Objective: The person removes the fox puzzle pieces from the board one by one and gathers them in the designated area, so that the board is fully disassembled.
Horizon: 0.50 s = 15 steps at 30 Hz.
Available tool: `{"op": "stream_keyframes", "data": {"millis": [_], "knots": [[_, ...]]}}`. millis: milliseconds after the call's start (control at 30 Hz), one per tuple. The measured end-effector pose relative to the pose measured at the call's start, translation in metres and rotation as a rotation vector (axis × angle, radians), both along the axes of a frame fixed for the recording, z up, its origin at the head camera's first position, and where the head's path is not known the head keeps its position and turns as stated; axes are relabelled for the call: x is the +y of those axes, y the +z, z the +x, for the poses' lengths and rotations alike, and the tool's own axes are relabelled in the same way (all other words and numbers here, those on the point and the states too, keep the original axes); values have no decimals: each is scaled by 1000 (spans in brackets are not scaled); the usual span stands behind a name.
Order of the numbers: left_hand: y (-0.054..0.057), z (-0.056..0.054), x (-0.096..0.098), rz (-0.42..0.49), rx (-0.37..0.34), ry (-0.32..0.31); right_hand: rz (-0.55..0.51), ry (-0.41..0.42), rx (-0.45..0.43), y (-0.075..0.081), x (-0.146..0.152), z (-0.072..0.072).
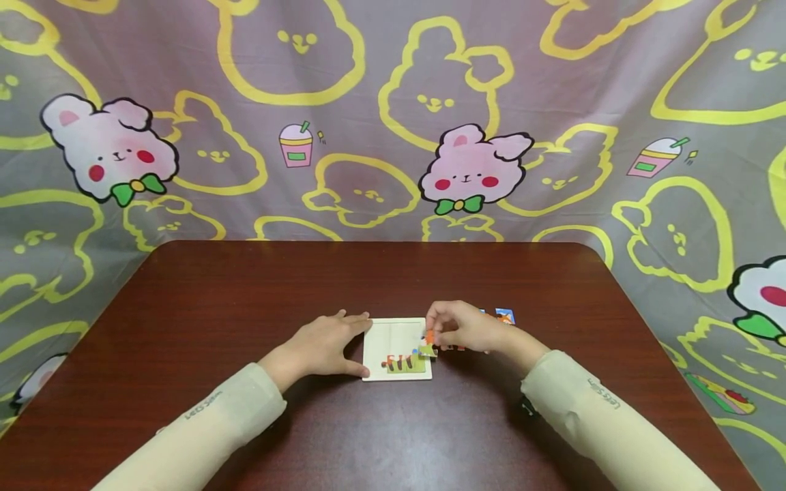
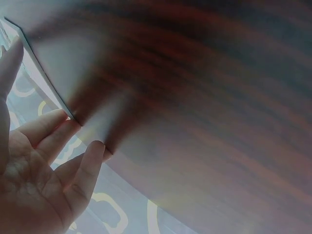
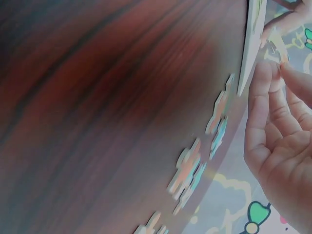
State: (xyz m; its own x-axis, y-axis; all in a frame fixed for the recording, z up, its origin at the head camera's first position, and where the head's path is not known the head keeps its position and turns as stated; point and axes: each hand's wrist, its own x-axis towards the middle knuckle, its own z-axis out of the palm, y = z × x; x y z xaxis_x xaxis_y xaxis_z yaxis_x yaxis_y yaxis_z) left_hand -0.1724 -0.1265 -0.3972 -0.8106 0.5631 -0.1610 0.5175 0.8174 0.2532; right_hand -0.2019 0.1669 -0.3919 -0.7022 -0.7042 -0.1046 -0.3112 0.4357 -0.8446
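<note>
A pale, shallow puzzle board point(image 1: 376, 341) lies on the table. Joined pieces point(image 1: 403, 364) with a striped orange and green picture fill its lower right part. My left hand point(image 1: 322, 346) rests at the board's left side, thumb by the lower corner and fingertips by the upper one; in the left wrist view its fingers are spread along the board edge point(image 2: 46, 80). Over the board's right edge, my right hand point(image 1: 471, 329) pinches an orange and green jigsaw piece point(image 1: 429, 338) between thumb and fingers. The right wrist view shows this piece mostly hidden by the fingertips.
Several loose jigsaw pieces point(image 3: 186, 168) lie right of the board, partly covered by my right hand in the head view. One blue and orange piece point(image 1: 505, 316) shows beyond it. A patterned cloth point(image 1: 368, 136) hangs behind the dark wooden table point(image 1: 307, 279).
</note>
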Motion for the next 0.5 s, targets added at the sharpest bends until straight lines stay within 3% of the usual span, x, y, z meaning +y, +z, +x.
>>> {"op": "stream_keyframes", "data": {"millis": [333, 500], "knots": [[-1, 0, -1, 14, 4, -1, -15, -11, -15, 0, 21, 2], [-1, 0, -1, 15, 8, -2, 47, -28, -1, 1, 32, 5]]}}
